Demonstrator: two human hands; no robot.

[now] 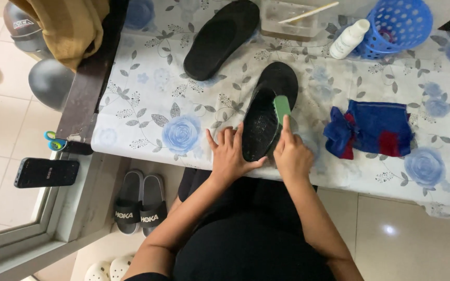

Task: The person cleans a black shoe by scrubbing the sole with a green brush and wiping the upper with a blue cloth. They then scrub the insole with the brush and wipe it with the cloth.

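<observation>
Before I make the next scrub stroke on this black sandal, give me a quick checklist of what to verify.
1. Black sandal steadied: ok, left hand rests against its heel end.
2. Green brush gripped: ok, right hand holds it on the sandal's edge.
3. Sandal fully on the table: ok, though close to the near edge.
4. Blue cloth nearby: ok, just right of the sandal.
5. White bottle closed: cannot tell.
</observation>
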